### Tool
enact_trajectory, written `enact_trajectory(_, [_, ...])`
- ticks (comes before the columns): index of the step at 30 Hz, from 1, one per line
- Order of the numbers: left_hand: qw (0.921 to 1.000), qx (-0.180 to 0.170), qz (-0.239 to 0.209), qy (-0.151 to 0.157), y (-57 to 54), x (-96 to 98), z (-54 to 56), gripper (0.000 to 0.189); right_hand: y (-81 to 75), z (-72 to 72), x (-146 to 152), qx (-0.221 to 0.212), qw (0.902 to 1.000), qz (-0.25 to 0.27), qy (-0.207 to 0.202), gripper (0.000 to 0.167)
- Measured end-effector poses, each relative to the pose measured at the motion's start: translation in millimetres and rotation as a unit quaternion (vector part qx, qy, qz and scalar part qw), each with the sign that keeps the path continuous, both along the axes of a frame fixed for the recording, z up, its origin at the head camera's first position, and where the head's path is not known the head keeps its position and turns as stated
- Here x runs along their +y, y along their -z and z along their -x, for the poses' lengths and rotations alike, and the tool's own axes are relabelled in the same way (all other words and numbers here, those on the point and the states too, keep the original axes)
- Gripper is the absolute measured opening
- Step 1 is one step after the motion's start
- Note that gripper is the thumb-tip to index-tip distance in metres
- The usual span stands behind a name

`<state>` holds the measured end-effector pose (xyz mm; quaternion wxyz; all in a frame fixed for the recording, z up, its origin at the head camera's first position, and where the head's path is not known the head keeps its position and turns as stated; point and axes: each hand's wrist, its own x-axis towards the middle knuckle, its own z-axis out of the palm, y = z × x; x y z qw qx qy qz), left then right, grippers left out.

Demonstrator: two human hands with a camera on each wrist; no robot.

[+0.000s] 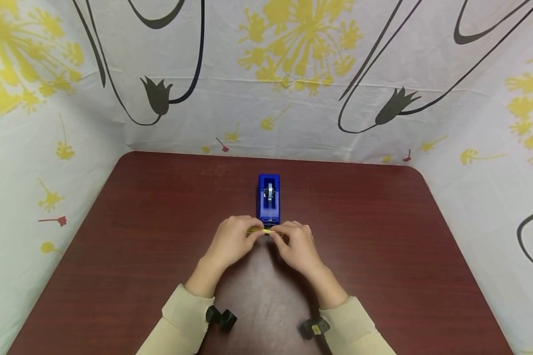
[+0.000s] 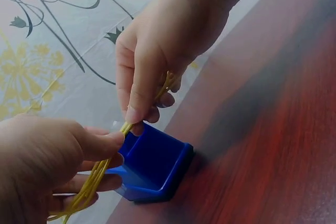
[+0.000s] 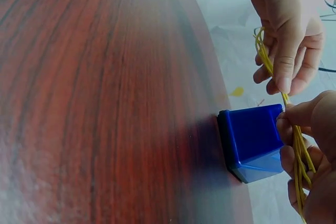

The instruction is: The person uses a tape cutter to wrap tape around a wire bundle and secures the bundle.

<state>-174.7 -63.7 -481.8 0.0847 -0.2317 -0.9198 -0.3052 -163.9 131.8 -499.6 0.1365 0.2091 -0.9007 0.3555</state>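
Both hands meet at a bundle of thin yellow strands [image 1: 266, 230], looped at its end in the right wrist view. My left hand [image 1: 232, 240] pinches the bundle between thumb and forefinger; my right hand [image 1: 298, 246] pinches it close beside, so the fingertips nearly meet. On either side the strands [image 2: 92, 184] run back under the palms, partly hidden by the fingers. Just beyond the hands stands a blue tape dispenser [image 1: 269, 212] with a metal wheel in its well. Its blue end [image 3: 252, 135] shows beside the fingers in the right wrist view.
A dark red wooden table [image 1: 160, 197] with rounded back corners lies beneath. White cloth [image 1: 293, 118] printed with yellow and grey flowers hangs behind it and at both sides. Small black devices [image 1: 222, 318] sit at the cuffs of the pale sleeves [image 1: 182, 320].
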Motion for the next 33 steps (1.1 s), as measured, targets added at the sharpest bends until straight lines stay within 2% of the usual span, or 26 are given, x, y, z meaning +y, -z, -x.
enact_trajectory(6, [0.9987, 0.039, -0.014, 0.030, 2.7, -0.8, 0.2, 0.011, 0.3, 0.7, -0.1, 0.018, 0.9998, 0.010, 0.003, 0.006])
enact_trajectory(10, [0.9980, 0.050, -0.014, 0.037, 3.7, -0.7, 0.1, 0.014, 0.6, 2.0, 0.5, 0.034, 0.9993, 0.017, -0.001, 0.006])
enact_trajectory(17, [0.9987, 0.037, 0.004, 0.036, 4.3, 0.0, -1.6, 0.016, 1.5, 3.7, 1.6, 0.041, 0.9985, 0.034, -0.012, 0.006])
enact_trajectory(25, [0.9990, 0.028, 0.014, 0.032, 3.5, 2.4, -1.1, 0.017, 1.7, 0.9, -0.1, 0.018, 0.9993, 0.030, 0.017, 0.019])
enact_trajectory(33, [0.9993, 0.014, 0.022, 0.028, 2.1, 4.1, -1.7, 0.016, 3.2, 0.3, 0.8, 0.027, 0.9996, 0.009, -0.001, 0.011])
